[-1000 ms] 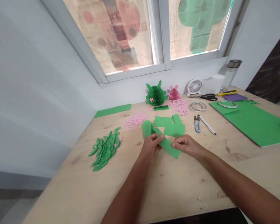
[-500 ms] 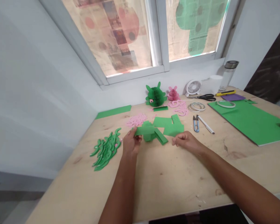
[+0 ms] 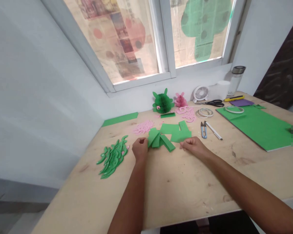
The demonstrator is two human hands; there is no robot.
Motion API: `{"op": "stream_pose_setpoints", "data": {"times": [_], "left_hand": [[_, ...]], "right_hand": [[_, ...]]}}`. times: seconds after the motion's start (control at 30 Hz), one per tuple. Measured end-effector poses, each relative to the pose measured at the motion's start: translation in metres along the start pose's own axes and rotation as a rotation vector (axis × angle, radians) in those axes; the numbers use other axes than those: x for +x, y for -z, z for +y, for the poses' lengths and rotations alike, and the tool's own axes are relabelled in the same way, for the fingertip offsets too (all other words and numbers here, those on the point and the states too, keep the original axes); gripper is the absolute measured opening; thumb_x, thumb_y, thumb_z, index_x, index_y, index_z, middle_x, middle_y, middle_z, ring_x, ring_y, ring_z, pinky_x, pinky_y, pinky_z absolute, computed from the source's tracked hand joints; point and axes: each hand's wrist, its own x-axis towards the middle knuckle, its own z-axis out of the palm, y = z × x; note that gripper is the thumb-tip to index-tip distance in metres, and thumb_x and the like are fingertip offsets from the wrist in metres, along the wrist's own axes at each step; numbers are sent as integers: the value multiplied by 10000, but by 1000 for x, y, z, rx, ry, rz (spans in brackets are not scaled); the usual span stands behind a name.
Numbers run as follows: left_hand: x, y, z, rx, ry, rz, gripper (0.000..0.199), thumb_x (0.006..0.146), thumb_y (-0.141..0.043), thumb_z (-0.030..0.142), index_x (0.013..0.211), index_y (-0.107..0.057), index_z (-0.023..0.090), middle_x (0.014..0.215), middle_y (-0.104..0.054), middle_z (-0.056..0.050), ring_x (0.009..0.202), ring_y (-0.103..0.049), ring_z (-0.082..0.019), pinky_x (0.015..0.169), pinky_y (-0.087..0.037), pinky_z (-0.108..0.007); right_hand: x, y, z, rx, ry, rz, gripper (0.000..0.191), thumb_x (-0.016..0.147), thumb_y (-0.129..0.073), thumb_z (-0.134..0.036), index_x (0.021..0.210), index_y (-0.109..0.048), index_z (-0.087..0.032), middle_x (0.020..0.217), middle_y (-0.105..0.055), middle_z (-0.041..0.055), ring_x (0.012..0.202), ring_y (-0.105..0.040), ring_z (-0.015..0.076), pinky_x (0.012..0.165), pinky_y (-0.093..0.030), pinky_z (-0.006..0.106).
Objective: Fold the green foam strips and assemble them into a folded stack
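Note:
My left hand (image 3: pixel 140 149) is closed at the left side of a loose group of green paper pieces, its fingers pinching a narrow green paper strip (image 3: pixel 153 140) that slants up to the right. Behind that strip lies more green paper (image 3: pixel 152 131), and a folded green strip (image 3: pixel 168 143) rests just right of it. My right hand (image 3: pixel 193 145) is closed, thumb and fingertips pressed together beside the lower edge of a flat green paper piece (image 3: pixel 180 136). Whatever the right fingertips hold, if anything, is too small to make out.
Left lies a pile of green cut-outs (image 3: pixel 113 159); behind are pink cut-outs (image 3: pixel 144 127). Green (image 3: pixel 163 102) and pink (image 3: pixel 180 100) honeycomb paper figures stand by the wall. Right are snips (image 3: pixel 203 130), a white pen (image 3: pixel 213 130), tape rolls (image 3: pixel 205 112), scissors (image 3: pixel 215 103) and green sheets (image 3: pixel 263 130).
The green strip in my left hand has turned from lying broad and flat to a slanted, narrow view. My left hand has rolled over slightly; the right hand has barely moved.

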Motion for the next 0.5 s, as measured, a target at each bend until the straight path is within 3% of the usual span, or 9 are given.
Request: {"op": "stream_pose_setpoints", "data": {"times": [0.17, 0.4, 0.5], "left_hand": [[-4, 5, 7, 238, -82, -23, 180, 675, -541, 310, 550, -600, 195, 633, -633, -72, 739, -594, -263, 648, -376, -330], [-9, 5, 11, 616, -164, -41, 232, 764, -461, 319, 677, -642, 203, 745, -676, -100, 730, -600, -269, 551, -319, -302], [-10, 5, 11, 649, -197, -29, 225, 771, -469, 331, 699, -641, 207, 737, -675, -89, 706, -599, -257, 531, -303, -292]], "right_hand": [[2, 2, 2, -31, -7, 26, 324, 724, -546, -415, 605, -645, -131, 440, -422, -43, 400, -297, 70, 409, -196, 219], [8, 8, 8, -27, 32, 226, 347, 724, -526, -413, 494, -557, -155, 448, -437, -23, 445, -360, 98, 442, -241, 231], [10, 12, 10, -14, 37, 298, 336, 731, -513, -421, 549, -592, -151, 475, -467, -13, 470, -390, 111, 462, -271, 238]]}}
